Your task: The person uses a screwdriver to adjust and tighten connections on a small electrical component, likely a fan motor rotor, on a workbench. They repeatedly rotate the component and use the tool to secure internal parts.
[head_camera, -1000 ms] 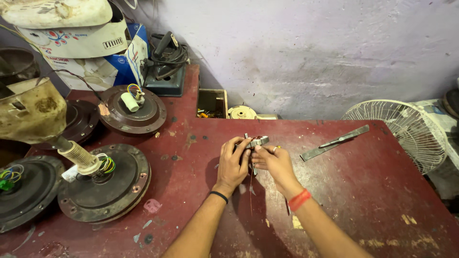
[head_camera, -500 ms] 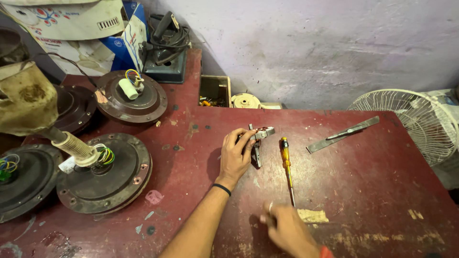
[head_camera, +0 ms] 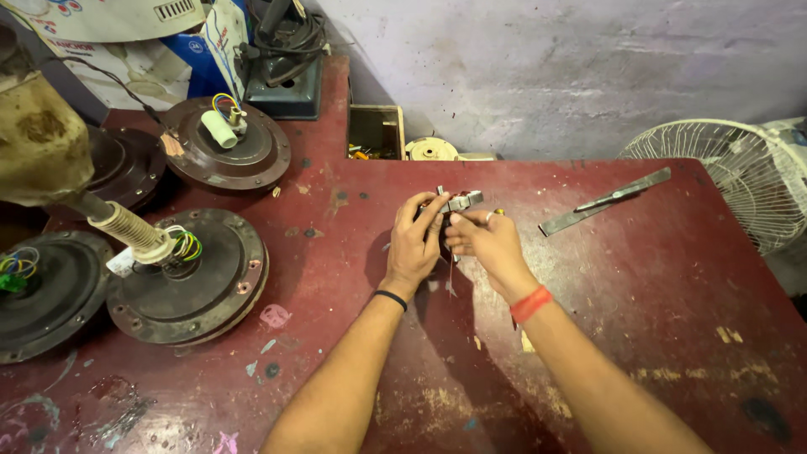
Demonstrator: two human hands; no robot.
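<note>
Metal glints between my fingers at the centre of the frame: a small grey metal part (head_camera: pixel 461 202) with a thin blade-like tip standing up from it, held just above the worn red table (head_camera: pixel 656 277). My left hand (head_camera: pixel 416 244) is curled around it from the left, fingers closed on its near end, and my right hand (head_camera: pixel 487 242) meets it from the right with thumb and fingertips pinched on the same piece; whether anything else sits in that palm I cannot tell. As I judge it, working well here means keeping the left grip firm and still so the part does not twist, and letting only the right fingertips do the fine adjusting, close to the table so that anything dropped stays near. A flat metal strip (head_camera: pixel 607 200) lies to the upper right, well apart from my hands, with a white fan guard (head_camera: pixel 731 181) beyond the table's edge. At left sit dark round fan motors (head_camera: pixel 189 269), one trailing coloured wires (head_camera: pixel 187 245), near enough that I should keep my left elbow tucked in.
</note>
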